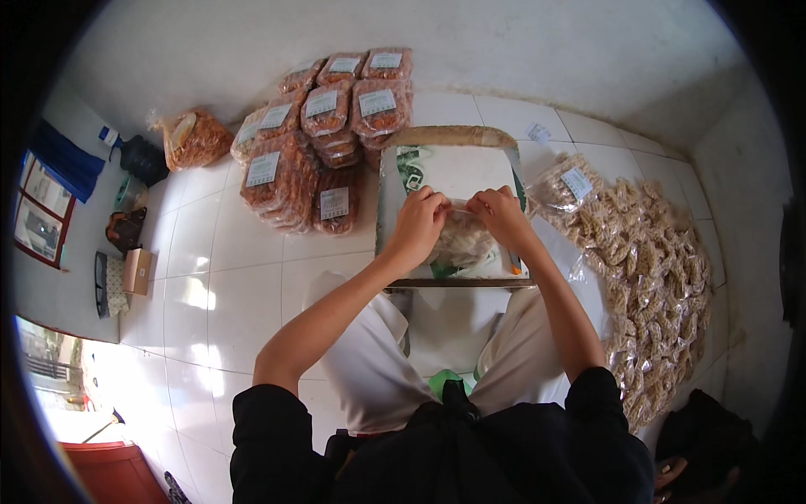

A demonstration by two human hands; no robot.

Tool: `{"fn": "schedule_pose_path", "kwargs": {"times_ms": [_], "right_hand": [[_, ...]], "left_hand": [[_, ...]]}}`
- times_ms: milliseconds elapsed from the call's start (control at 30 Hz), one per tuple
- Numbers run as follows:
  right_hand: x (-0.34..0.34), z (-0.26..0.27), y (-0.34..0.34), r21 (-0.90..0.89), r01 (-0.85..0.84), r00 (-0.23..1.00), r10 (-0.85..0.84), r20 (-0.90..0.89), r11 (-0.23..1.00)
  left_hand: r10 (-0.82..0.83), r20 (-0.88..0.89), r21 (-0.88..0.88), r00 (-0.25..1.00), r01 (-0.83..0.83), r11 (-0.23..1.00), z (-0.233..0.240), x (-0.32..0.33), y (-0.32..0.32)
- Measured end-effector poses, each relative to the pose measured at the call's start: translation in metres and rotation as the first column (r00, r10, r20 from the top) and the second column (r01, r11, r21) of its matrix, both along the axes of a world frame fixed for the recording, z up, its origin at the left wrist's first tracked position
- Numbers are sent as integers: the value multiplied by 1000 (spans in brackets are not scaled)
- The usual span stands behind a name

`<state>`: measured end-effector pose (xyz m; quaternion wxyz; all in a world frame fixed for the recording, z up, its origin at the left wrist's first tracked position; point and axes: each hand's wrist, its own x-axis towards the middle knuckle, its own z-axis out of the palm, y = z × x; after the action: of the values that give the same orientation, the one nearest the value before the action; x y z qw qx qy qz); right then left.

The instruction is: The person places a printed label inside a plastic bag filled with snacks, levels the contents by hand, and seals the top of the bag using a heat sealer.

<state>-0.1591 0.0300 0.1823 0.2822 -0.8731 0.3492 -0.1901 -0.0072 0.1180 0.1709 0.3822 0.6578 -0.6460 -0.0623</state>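
Observation:
Both hands work at the top edge of a clear plastic bag [465, 242] with pale contents. My left hand [420, 220] pinches its left corner between thumb and fingers. At the opposite corner, my right hand [502, 217] grips the plastic the same way, and a taut strip of film runs between them. The bag rests on a low table [456, 169] topped with a white and green printed sheet. What exactly fills the bag is blurred and partly covered by my hands.
Left of the table stand stacks of labelled reddish-brown snack packs [277, 179]. A labelled pale pack [567, 183] lies right, beside a wide heap of small pale snack bags [661, 277]. A large tied bag [198, 142] and a water-cooler bottle [141, 157] stand farther left.

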Motion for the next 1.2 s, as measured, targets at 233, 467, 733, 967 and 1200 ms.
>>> {"fn": "schedule_pose_path", "kwargs": {"times_ms": [233, 467, 733, 967, 1200], "right_hand": [[-12, 1, 6, -304, -45, 996, 68, 66, 952], [-7, -27, -2, 79, 165, 975, -175, 140, 983], [1, 1, 28, -467, 159, 942, 8, 337, 870], [-3, -12, 24, -667, -53, 957, 228, 178, 744], [2, -16, 17, -626, -102, 954, 255, 158, 773]], "left_hand": [[26, -97, 29, 995, -23, 999, -2, -3, -1], [-56, -24, -36, 998, 55, 998, 0, -4, 2], [55, -189, 162, 980, -24, 986, -3, 8, -5], [256, -189, 485, 948, -137, 864, 18, 4, -11], [241, -339, 575, 909, -3, 818, 16, 19, -21]]}}
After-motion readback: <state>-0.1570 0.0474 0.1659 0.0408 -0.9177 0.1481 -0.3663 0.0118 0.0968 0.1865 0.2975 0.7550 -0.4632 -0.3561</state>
